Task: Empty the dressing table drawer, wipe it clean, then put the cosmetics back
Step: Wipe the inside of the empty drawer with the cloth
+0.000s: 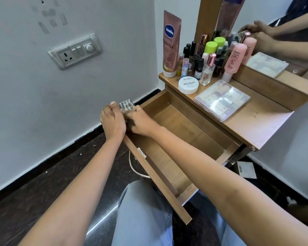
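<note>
The wooden drawer (183, 128) is pulled out and I see nothing inside it. Both my hands meet at its near-left corner. My left hand (113, 121) and my right hand (140, 121) together hold a grey checked cloth (126, 106), which sticks out above my fingers; something dark shows between the hands. On the dressing table top stand the cosmetics: a tall Vaseline tube (171, 43), several small bottles (197, 59), a pink bottle (234, 59), a white nail polish jar (188, 85) and a clear flat case (221, 99).
A mirror (281, 32) behind the table reflects my hands. A wall switch plate (75, 50) is on the left. My knees in blue jeans (142, 215) sit under the drawer front. A paper (246, 169) lies on the dark floor.
</note>
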`<action>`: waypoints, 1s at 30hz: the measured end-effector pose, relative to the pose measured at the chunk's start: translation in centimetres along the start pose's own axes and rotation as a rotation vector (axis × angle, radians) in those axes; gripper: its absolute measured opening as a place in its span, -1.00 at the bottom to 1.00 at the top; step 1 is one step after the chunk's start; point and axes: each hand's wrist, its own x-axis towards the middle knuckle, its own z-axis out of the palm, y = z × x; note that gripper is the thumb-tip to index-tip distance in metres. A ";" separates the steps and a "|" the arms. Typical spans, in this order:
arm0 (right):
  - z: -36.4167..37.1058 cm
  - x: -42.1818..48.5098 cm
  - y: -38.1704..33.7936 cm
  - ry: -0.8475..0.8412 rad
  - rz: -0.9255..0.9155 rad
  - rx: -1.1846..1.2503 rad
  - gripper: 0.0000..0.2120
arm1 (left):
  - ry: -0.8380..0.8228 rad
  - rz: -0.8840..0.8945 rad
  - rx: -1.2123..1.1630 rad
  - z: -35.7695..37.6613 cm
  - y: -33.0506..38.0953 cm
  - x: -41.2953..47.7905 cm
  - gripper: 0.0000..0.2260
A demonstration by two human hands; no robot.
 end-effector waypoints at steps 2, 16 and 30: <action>-0.5 -0.7 -0.4 -0.011 -0.036 0.055 -0.58 | -0.003 -0.011 -0.001 -0.1 0.1 -0.1 -0.58; -3.1 -9.0 2.9 -0.357 0.161 0.405 -0.55 | 0.021 -0.009 0.035 0.0 0.4 -0.3 -0.53; -6.6 -17.4 -0.2 -0.611 0.046 -0.213 -0.55 | 0.039 0.012 0.049 -0.1 0.7 -0.1 -0.32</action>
